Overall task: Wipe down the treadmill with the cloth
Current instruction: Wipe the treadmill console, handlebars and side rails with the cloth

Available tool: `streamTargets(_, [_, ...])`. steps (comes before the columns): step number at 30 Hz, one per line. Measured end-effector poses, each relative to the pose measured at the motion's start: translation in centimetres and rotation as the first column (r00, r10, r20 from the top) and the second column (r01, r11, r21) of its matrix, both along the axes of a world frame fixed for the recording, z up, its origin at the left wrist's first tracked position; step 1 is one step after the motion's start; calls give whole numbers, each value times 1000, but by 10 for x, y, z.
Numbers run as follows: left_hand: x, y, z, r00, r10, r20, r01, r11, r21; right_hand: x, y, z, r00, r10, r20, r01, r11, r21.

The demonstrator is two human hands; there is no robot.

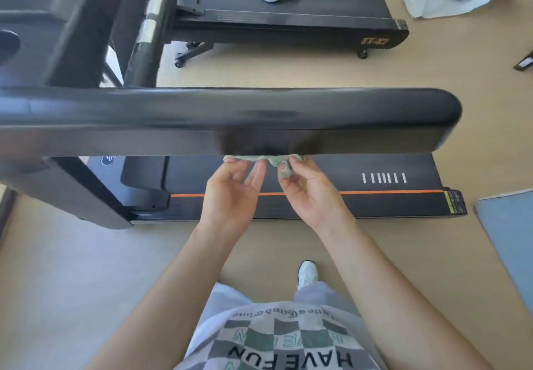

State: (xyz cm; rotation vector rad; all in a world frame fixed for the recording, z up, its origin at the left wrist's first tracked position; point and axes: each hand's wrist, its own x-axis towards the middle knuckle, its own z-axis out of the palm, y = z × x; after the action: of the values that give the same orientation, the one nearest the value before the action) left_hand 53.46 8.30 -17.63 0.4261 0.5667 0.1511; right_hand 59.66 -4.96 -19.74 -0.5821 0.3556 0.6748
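Standing side-on to the treadmill [375, 208], looking down over its handrail [202, 116]. Got that rail lying flat straight across the view, long axis left to right, with the rounded tip off to the right and the other end heading left toward the upright. Matters for the wipe: has to go along that line, not across it.

Can just spot the cloth [274, 160], greenish-white and bunched, tucked right at the rail's lower near edge, roughly mid-length. Mostly hidden behind the rail, so can't tell whether pressed against the underside or just hanging there. Sits straight ahead of both hands, right at the fingertips.

Left hand [233, 191]: palm up, fingers mostly extended, only the tips closing on the cloth's left end, thumb alongside. Light pinch, nothing more. Right hand [313, 196]: palm up too, fingers curled tighter, pinching the cloth's right end with a little wad dangling below the fingertips. Both about equally close to the rail, the right one a bit nearer the free tip.

Guessing here: looks like spreading the cloth out between the two hands for a pass along the bottom of the rail. Plenty of rail showing on either side, so probably a slide one way or the other along its length. Could slip out with a grip that light, so maybe worth bunching it into one hand first.
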Motion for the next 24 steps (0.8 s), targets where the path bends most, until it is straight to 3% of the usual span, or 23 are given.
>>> streamTargets(6, [32, -86, 5, 995, -10, -95, 9, 1000, -18, 29, -84, -3, 999, -20, -27, 21, 999, 25])
streamTargets(11, [51, -136, 10, 994, -74, -78, 70, 996, -50, 44, -127, -1, 994, -100, -38, 100, 995, 11])
streamTargets(19, [65, -190, 8, 948, -314, -45, 313, 949, -31, 58, -189, 4, 959, -282, 30, 283, 953, -109])
streamTargets(21, [61, -199, 14, 921, -377, -96, 384, 921, 70, 65, -207, 3, 942, -327, 75, 333, 937, -102])
streamTargets(24, [51, -203, 27, 891, -386, -237, 451, 804, 388, 78, -231, 6, 936, -277, 217, 323, 922, -215])
